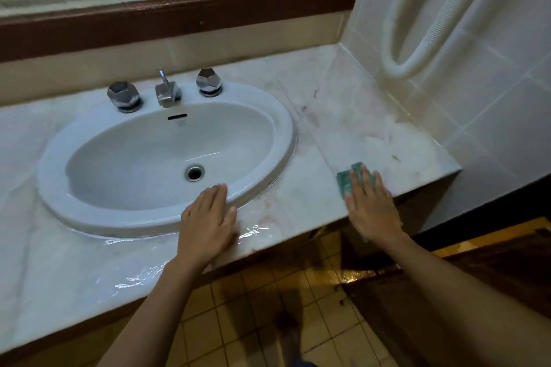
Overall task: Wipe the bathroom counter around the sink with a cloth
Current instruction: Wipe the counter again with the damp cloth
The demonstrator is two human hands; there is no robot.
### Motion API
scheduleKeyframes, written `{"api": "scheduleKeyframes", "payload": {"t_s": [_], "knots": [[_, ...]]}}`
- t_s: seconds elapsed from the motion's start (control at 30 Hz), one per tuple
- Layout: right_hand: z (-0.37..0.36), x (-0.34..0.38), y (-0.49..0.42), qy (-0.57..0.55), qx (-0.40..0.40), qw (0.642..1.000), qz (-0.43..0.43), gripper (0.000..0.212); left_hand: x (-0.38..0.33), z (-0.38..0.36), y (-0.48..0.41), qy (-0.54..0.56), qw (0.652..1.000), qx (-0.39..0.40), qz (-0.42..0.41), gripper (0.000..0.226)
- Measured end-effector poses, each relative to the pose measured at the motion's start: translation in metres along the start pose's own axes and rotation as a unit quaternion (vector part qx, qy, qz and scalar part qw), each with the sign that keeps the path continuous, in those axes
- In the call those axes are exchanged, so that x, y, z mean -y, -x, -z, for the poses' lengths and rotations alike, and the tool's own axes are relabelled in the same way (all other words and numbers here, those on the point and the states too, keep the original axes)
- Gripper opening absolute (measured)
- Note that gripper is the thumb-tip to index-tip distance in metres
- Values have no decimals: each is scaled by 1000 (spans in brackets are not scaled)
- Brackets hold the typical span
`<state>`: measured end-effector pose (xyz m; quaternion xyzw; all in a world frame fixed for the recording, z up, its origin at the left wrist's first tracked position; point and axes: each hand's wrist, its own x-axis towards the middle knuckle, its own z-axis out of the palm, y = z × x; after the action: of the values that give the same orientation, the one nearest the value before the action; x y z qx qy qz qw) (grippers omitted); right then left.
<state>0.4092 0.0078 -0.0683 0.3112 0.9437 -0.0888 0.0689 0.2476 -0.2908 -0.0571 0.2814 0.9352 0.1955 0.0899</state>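
Wiping the bench (328, 116): right hand (371, 205) presses the cloth (346, 180) flat-fingered, left hand (207, 220) rests released; I'd sweep stains (395, 157) beyond next.

The left hand (205, 223) and right hand (372, 208) are bare, as are both forearms, entering from six o'clock.

Small illegible stamp (180, 124) on sink (284, 128)

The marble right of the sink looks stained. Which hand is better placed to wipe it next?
Right. The right hand presses the green cloth flat on that counter stretch, stains just beyond it. The left hand holds no cloth, resting at the sink rim.
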Motion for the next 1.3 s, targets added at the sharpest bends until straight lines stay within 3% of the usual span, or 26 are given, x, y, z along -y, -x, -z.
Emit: {"api": "scheduleKeyframes", "payload": {"t_s": [0.13,0.27,0.37,0.47,0.6,0.67,0.77,0.87,0.93,1.13,1.3], "knots": [[11,-1,-57,-15,-9,998,-56,60,-3,-2,-2,7,999,29,33,88],[2,52,-74,-42,-37,996,-65,60,-4,-4,-4,6,998,34,51,75],[-16,109,-36,-68,-50,996,8,64,0,-9,-4,18,998,14,50,76],[-38,157,28,-80,-31,993,82,65,3,-13,-4,96,992,-22,73,72],[-50,122,68,-49,-25,971,234,63,-5,-10,-4,147,984,-30,100,50],[-43,75,53,-26,-43,975,215,60,-6,-6,-4,170,979,-29,110,46],[-25,21,8,-13,-55,995,83,61,-6,-6,-3,155,983,-28,98,56],[-14,30,-29,-35,-32,999,-8,63,-14,-9,4,33,997,-7,70,78],[-14,62,-37,-55,-43,997,-29,63,-22,-13,11,-2,996,-26,81,77],[-39,177,28,-124,-55,990,45,74,-22,-26,75,-5,965,-162,205,51],[-58,203,63,-85,-38,991,101,72,24,-18,129,7,927,-236,293,43]]}}
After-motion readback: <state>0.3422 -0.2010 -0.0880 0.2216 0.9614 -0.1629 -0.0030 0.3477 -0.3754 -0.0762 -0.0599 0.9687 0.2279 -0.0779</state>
